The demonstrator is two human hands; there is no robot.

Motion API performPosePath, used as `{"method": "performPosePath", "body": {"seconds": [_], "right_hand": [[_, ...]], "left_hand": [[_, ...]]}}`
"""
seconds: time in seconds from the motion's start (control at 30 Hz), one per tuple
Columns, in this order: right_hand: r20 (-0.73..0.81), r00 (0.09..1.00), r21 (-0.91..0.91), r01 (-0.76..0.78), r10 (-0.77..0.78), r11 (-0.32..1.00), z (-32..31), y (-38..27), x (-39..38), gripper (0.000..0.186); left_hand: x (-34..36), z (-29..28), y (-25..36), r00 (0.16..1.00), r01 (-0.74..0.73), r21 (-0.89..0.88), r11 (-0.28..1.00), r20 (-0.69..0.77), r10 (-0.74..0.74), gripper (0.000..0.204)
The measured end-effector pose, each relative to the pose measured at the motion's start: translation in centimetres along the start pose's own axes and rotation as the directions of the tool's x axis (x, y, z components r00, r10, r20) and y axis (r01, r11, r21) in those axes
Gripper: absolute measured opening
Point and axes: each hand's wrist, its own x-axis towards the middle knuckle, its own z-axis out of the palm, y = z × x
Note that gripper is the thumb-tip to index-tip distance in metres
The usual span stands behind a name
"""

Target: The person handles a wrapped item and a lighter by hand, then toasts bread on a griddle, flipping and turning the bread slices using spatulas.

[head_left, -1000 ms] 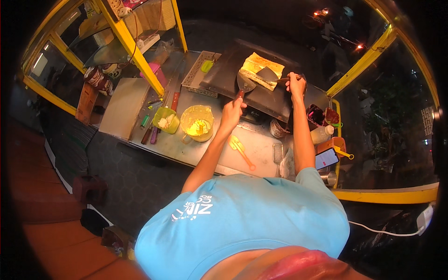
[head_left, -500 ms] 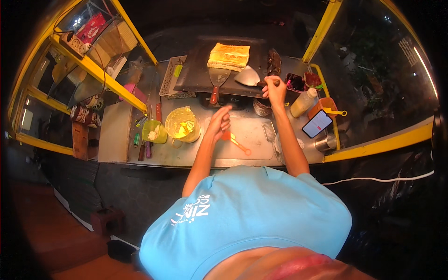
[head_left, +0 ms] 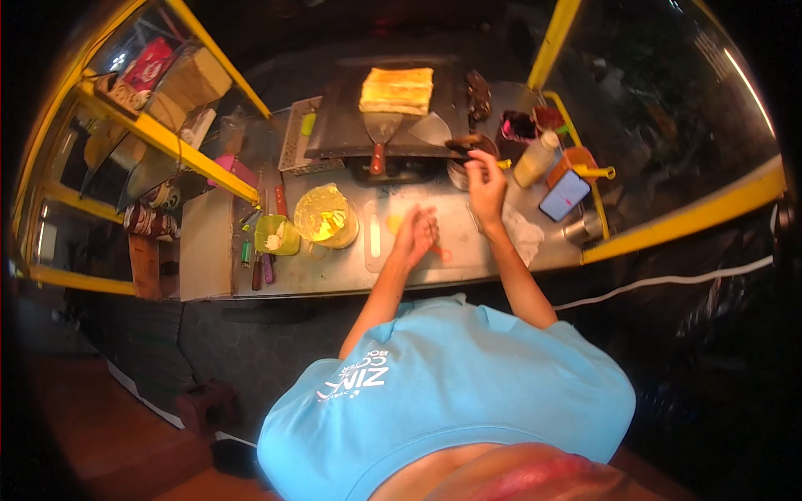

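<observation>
Over the white cutting board [head_left: 375, 260], my left hand [head_left: 415, 240] is empty, its fingers loosely curled and apart. It partly covers an orange utensil [head_left: 444, 254] lying on the board. My right hand [head_left: 487, 190] hovers just in front of the griddle's right corner, fingers bent and apart, with nothing visible in them. Closest to its fingertips is the dark handle of a wide metal scraper [head_left: 431, 129] resting on the griddle [head_left: 338, 135]. Toasted bread [head_left: 397, 90] lies on the griddle, and a spatula with a reddish-brown handle [head_left: 378, 157] has its blade against the near edge.
Left of the board stand a yellowish pitcher [head_left: 327, 219] and a green container [head_left: 276, 235]. To the right are a bottle [head_left: 535, 161], a phone [head_left: 565, 195], an orange container [head_left: 570, 164] and a white cloth [head_left: 525, 237]. Yellow frame posts [head_left: 553, 46] border the counter.
My right hand has come off the scraper's handle and drawn back toward me. The left hand has shifted right and nearer, over the orange utensil. The whole view has tilted slightly.
</observation>
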Motion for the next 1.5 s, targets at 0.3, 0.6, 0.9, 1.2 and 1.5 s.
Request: {"method": "performPosePath", "body": {"seconds": [0.3, 0.6, 0.9, 1.2, 1.5], "right_hand": [[0.505, 0.837, 0.03, 0.228, -0.212, 0.973, 2.5, 0.0, -14.6, 0.042], [0.36, 0.933, -0.422, 0.175, -0.012, 0.89, -3.4, 4.4, -17.2, 0.045], [-0.129, 0.988, -0.679, -0.153, 0.089, 0.718, -16.1, 11.6, -8.2, 0.073], [-0.1, 0.983, -0.794, -0.173, 0.154, 0.583, -20.2, 17.2, -5.4, 0.084], [-0.078, 0.975, -0.764, -0.193, 0.208, 0.616, -20.8, 13.6, -5.4, 0.079]], "left_hand": [[-3.7, 3.4, 0.3, 0.996, -0.087, -0.093, 0.992, -0.008, 0.086, 0.069], [-15.8, -4.3, 1.4, 0.987, -0.099, 0.543, 0.834, -0.05, 0.15, 0.04], [-23.4, -14.2, 2.5, 0.872, 0.031, 0.999, -0.042, -0.006, 0.49, 0.029], [-22.4, -33.7, -7.6, 0.945, 0.315, 0.945, -0.092, -0.303, 0.123, 0.028], [-17.9, -30.9, -9.5, 0.862, 0.492, 0.863, 0.119, -0.502, 0.074, 0.029]]}}
